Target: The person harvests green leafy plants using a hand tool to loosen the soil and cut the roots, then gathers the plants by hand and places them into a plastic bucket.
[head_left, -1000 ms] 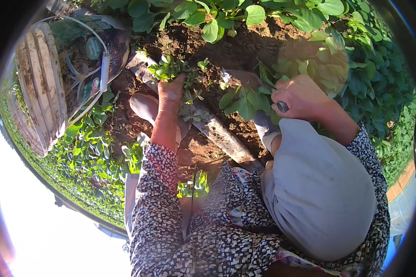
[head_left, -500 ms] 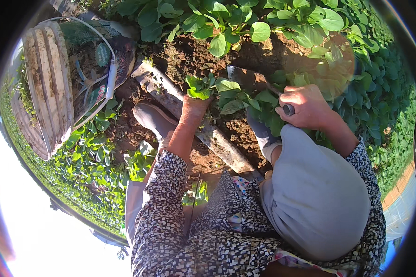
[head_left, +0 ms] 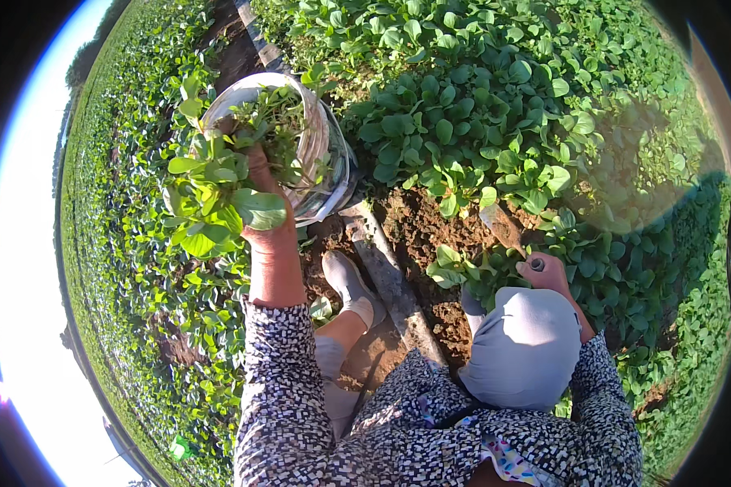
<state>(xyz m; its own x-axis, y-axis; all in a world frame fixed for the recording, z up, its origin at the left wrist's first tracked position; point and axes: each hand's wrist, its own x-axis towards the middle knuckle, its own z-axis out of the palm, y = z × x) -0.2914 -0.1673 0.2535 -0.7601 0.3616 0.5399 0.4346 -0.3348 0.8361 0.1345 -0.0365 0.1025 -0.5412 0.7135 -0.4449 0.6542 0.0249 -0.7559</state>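
Note:
My left hand (head_left: 260, 170) is closed around a bunch of leafy greens (head_left: 215, 203) at the near rim of a white bucket (head_left: 317, 122). Its fingertips are hidden by leaves and the bucket's mouth. Weeds and thin stems (head_left: 276, 122) fill the bucket. On the right, my right hand (head_left: 547, 273) grips the dark round-ended handle of a flat-bladed trowel (head_left: 503, 226). The blade lies against the soil at the edge of the planted bed. Low leafy plants (head_left: 483, 272) stand just left of that hand.
Bare brown soil (head_left: 406, 219) runs between the beds, with a dirty pale strip (head_left: 390, 276) along it. My grey shoe (head_left: 345, 276) rests beside the strip, and my grey-clad knee (head_left: 528, 349) is below the right hand. Dense green rows (head_left: 463, 114) spread ahead.
My left hand has moved from the soil up and left to the bucket with greens in it. The view has swung left, and the right hand keeps its hold on the trowel.

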